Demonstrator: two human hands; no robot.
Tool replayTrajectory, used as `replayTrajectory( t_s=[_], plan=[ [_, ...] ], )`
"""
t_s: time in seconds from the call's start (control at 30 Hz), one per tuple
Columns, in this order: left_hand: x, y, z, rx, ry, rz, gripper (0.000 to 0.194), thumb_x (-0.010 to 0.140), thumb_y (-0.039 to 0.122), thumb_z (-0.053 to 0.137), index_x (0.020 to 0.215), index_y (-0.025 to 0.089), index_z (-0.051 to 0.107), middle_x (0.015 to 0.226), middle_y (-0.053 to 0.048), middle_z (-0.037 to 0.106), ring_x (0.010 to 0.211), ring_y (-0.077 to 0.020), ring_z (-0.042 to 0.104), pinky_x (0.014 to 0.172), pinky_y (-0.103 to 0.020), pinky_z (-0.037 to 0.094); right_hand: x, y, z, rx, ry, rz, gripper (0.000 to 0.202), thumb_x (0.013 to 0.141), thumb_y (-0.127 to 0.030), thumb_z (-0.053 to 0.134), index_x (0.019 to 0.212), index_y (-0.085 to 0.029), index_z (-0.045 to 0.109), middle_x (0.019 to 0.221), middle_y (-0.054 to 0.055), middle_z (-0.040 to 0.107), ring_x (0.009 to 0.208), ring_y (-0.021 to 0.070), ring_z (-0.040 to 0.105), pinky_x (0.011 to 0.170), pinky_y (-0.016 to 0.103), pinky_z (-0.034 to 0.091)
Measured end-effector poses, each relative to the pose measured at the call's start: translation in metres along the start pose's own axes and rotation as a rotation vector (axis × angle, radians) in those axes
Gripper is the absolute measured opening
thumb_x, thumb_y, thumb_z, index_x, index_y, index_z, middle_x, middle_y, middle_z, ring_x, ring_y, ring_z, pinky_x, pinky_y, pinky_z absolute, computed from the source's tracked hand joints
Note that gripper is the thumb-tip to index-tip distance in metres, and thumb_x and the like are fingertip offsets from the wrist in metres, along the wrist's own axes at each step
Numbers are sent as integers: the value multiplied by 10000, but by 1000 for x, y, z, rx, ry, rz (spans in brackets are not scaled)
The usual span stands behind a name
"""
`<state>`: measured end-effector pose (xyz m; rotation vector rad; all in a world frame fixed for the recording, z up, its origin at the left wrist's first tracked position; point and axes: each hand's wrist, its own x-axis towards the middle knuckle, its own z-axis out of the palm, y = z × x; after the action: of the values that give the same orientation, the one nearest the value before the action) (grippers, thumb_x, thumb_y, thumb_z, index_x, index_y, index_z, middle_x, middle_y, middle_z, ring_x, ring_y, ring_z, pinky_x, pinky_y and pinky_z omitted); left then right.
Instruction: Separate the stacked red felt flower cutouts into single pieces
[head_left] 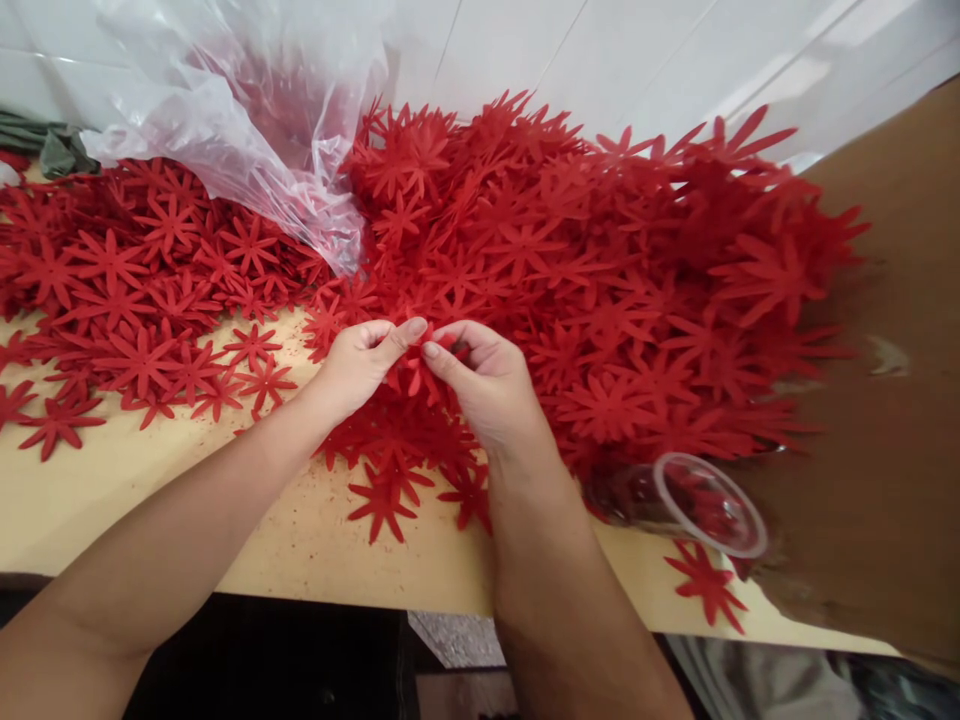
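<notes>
Near the middle of the view, my left hand [365, 362] and my right hand [484, 377] are close together, thumbs nearly meeting. Both pinch a small red flower piece [417, 374] between thumb and fingers, its petals showing between and below the fingertips. Large heaps of red flower-shaped cutouts [600, 290] lie behind and beneath the hands. A few single cutouts [382, 503] rest on the pale yellow table just in front of them.
A clear plastic bag [300, 150] stands behind the heap on the left. On the right, a clear plastic cup [709, 505] lies on its side beside a brown cardboard piece [892, 400]. The yellow table's [337, 560] front edge runs below my forearms.
</notes>
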<state>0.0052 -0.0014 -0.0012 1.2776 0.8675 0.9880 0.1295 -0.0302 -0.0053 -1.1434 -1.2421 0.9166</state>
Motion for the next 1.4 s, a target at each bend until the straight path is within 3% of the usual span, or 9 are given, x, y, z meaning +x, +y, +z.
replayTrajectory(
  t_s=[0.33, 0.47, 0.57, 0.7, 0.83, 0.93, 1.03, 1.27, 1.4],
  plan=[
    [2, 0, -6, 217, 110, 59, 399, 810, 475, 494, 555, 178, 417, 509, 48, 359, 496, -77, 362, 536, -234, 289, 10, 6, -24, 71, 473, -140, 225, 647, -332, 712, 743, -189, 568, 616, -65, 498, 518, 42, 455, 520, 185, 398],
    [4, -9, -6, 383, 92, 207, 220, 842, 353, 474, 806, 160, 574, 815, -27, 579, 805, -128, 537, 787, -268, 410, 10, 11, -19, 62, 326, -70, 375, 588, -357, 751, 900, -220, 595, 681, -51, 547, 592, 77, 518, 598, 235, 467],
    [5, -14, -8, 517, 180, 347, 212, 834, 272, 478, 966, 147, 586, 1039, -84, 563, 1008, -160, 512, 942, -313, 375, 10, 15, -12, 40, 298, -50, 356, 580, -392, 752, 841, -213, 587, 647, -58, 532, 559, 69, 495, 551, 215, 442],
    [1, -10, -7, 440, 143, 377, 288, 826, 319, 497, 1039, 140, 570, 1068, -94, 546, 936, -144, 528, 886, -291, 417, 8, 15, -8, 14, 368, -9, 315, 605, -431, 725, 717, -200, 543, 548, -75, 470, 467, 54, 423, 456, 194, 368],
    [-1, -10, -1, 244, 4, 274, 321, 777, 336, 572, 1042, 155, 564, 1032, -71, 578, 906, -130, 545, 815, -252, 438, 6, 15, -1, -72, 235, -55, 332, 628, -488, 694, 754, -207, 570, 640, -38, 553, 588, 92, 504, 585, 244, 444],
    [3, -11, -1, 153, 59, 202, 173, 763, 221, 572, 920, 150, 576, 913, -32, 616, 827, -102, 550, 794, -234, 433, 5, 16, 3, -34, 97, -99, 371, 663, -553, 639, 806, -219, 564, 741, -16, 589, 698, 112, 545, 684, 273, 470],
    [6, -9, -3, 90, 156, 159, 24, 760, 167, 551, 772, 146, 557, 795, 4, 609, 753, -79, 536, 783, -224, 427, 4, 13, 2, 0, 38, -53, 429, 633, -524, 682, 910, -222, 556, 697, -38, 553, 624, 92, 516, 613, 249, 461],
    [12, -4, -10, -154, 298, 17, 47, 796, 193, 494, 763, 163, 479, 696, 31, 554, 611, -70, 525, 623, -217, 445, 6, 4, -12, 1, 165, -123, 351, 642, -399, 709, 898, -202, 572, 599, -71, 460, 518, 54, 432, 490, 194, 392],
    [15, -4, -15, -64, 343, 100, 89, 755, 152, 536, 834, 160, 496, 813, 0, 603, 736, -90, 567, 739, -248, 463, 10, 8, -17, 8, 277, -142, 341, 638, -388, 705, 907, -221, 578, 664, -55, 492, 563, 65, 467, 537, 211, 433]
  ],
)
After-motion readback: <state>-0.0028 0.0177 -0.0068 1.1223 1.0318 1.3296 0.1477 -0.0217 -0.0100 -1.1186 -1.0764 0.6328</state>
